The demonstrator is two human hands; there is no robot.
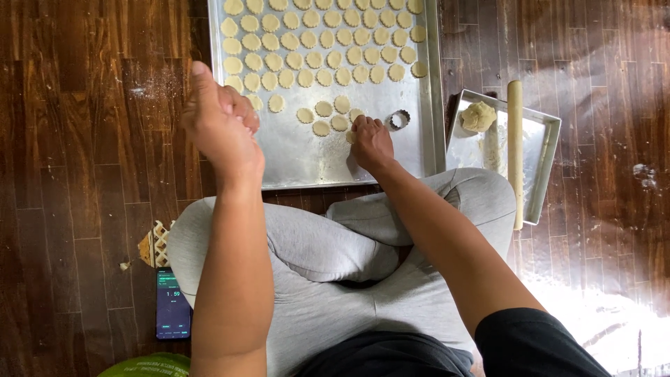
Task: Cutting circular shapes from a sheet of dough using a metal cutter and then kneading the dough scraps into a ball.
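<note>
Over the large baking tray (293,157) on the wooden floor, your right hand (370,142) presses down with fingers curled narrow on a round dough piece (350,136) at the tray's near edge, just beside the fluted metal cutter (399,119). Your left hand (220,122) hangs raised above the tray's left rim, fingers closed; you cannot tell whether it holds anything. Rows of cut dough rounds (324,42) fill the far part. Right of it, a smaller tray (544,167) carries a dough lump (478,116) and a rolling pin (515,150).
</note>
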